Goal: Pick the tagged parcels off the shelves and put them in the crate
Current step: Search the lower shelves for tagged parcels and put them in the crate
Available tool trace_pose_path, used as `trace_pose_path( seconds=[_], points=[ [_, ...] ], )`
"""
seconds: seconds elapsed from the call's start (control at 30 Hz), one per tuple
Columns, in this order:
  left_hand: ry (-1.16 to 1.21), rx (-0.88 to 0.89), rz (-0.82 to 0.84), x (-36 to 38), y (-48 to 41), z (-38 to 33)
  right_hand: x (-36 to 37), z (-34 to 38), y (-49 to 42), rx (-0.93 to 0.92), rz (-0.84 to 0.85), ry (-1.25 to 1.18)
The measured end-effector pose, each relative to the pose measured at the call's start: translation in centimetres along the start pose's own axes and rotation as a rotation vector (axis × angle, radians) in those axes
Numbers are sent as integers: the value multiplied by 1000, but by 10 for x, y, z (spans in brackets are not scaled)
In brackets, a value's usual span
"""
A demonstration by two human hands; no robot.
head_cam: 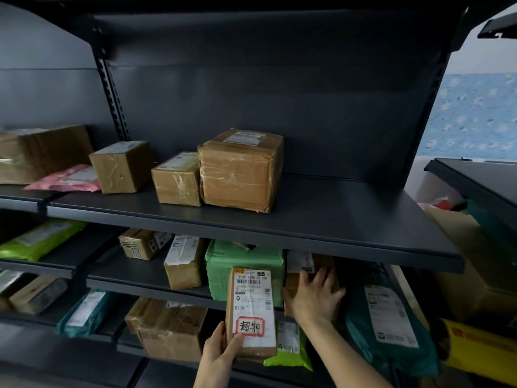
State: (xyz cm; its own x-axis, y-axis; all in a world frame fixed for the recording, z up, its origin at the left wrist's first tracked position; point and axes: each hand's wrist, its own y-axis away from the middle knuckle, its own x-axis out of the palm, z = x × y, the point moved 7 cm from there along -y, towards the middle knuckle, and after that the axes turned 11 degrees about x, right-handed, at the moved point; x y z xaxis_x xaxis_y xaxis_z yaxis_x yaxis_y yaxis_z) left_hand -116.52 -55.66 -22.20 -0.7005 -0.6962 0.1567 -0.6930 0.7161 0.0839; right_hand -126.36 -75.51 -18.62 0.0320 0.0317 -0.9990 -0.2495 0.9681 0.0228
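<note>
The left hand (221, 357) has its grip closed round the lower end of a narrow brown cardboard parcel (251, 306). The thumb lies across the front face and the fingers are wrapped behind, out of sight, so the parcel stands upright in front of the lower shelves. Just above the thumb sits a red-bordered white tag (251, 327) with the handwritten black characters "超期". Above it, a white shipping label (253, 287) carries a barcode and the code "B238", printed twice; its smaller lines are too fine to read. To the right, the right hand (319, 295) reaches into the middle shelf. Its grip is wide open, with the fingers spread and laid flat against a plain brown cardboard box (291, 284). That box is mostly covered by the hand and shadowed by the shelf above, and whether it bears a tag cannot be told. Touching the box's left side is a green plastic-wrapped parcel (243, 261), which is partly hidden behind the held parcel. Below the right forearm lie a lime-green plastic mailer (291, 357) and a teal plastic mailer bag (391, 317) with a long white label whose print is illegible. On the dark grey metal upper shelf (321, 219) stands a large taped brown carton (240, 172), with two smaller brown boxes to its left. Further left, a pink plastic mailer (64, 179) lies blurred near the frame edge.
</note>
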Motion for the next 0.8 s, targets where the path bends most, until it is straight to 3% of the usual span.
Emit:
trace_pose_path(
  seconds=[0.27, 0.4, 0.5, 0.6, 0.8],
  points=[
    [19, -31, 35, 6, -1, 13, 6, -37, 39, 28, -34, -163],
    [36, -45, 41, 19, 4, 13, 11, -75, 61, 81, -17, -418],
    [59, -94, 47, 29, 4, 24, 11, -97, 64, 93, -23, -768],
    [78, -104, 26, 35, 3, 35, 23, -110, 66, 136, 84, -1087],
    [57, -97, -5, 38, 5, 37, 28, -120, 64, 147, 139, -1165]
  ],
)
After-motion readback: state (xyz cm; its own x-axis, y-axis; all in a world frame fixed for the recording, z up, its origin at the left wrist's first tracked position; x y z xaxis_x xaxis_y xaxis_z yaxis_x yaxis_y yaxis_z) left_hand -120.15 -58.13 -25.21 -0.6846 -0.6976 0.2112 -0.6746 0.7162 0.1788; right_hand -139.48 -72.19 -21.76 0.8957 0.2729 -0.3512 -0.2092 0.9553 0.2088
